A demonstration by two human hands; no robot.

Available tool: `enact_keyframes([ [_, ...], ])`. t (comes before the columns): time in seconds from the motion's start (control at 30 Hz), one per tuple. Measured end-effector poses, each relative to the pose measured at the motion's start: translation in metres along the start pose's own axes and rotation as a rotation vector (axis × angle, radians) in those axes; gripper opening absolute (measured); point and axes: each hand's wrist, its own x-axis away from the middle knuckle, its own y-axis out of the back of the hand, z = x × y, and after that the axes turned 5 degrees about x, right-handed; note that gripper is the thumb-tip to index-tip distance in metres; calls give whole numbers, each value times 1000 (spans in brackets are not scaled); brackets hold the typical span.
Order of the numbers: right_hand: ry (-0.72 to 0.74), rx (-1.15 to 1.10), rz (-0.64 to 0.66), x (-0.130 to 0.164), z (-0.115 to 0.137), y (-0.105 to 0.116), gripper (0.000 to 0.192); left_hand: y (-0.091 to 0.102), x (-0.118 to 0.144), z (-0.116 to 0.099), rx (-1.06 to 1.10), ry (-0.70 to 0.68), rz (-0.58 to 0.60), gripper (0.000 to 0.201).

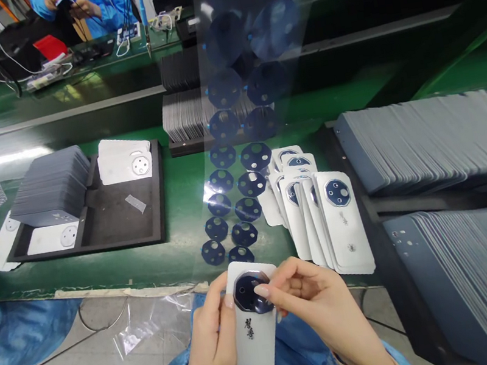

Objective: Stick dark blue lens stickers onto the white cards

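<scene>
A white phone back cover (pixel 257 350) with dark printed marks is held at the table's front edge by my left hand (pixel 211 345), thumb along its left side. On its upper part lies a dark octagonal camera sticker (pixel 245 298) with round holes. My right hand (pixel 320 303) pinches at the sticker's right edge, the thumb over it; whether that edge is lifted I cannot tell. Just beyond, a clear film sheet (pixel 209 194) carries rows of similar dark stickers. To the right lies an overlapping pile of white covers (pixel 349 240) with dark stickers on them.
A black tray (pixel 123 241) at left holds upright grey covers (pixel 48 189) and white covers (pixel 122 161). Racks of grey covers (pixel 449 137) line the right side. A co-worker's blue sleeve (pixel 32 339) reaches in at left. Another person's hands (pixel 82 9) hold a device at the back.
</scene>
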Motion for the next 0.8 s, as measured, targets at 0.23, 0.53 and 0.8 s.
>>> enact_keyframes([
  [0.23, 24, 13, 38, -2, -5, 6, 34, -3, -2, -5, 24, 28, -26, 44],
  [0.53, 343, 174, -43, 13, -6, 2, 23, -2, -9, -3, 64, 20, -60, 36],
  [0.8, 226, 102, -69, 17, 6, 5, 26, 9, -11, 5, 6, -11, -246, 37],
])
